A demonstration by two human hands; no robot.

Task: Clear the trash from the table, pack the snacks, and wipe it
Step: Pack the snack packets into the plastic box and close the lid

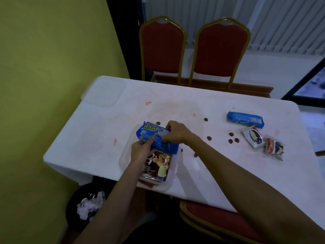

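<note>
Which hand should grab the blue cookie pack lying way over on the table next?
Probably the right hand: the blue cookie pack lies on that side of the table. The left hand is farther off, at the clear container.

yellow-green wall (52, 67), two red chairs (162, 48), possibly blinds (281, 23) behind.

Brown snack bag (159, 166) partly hidden under both forearms and the blue packet (154, 138), clear container (173, 175) rim barely readable, packet lettering blurred, surface (211, 106) cut off at right.
</note>
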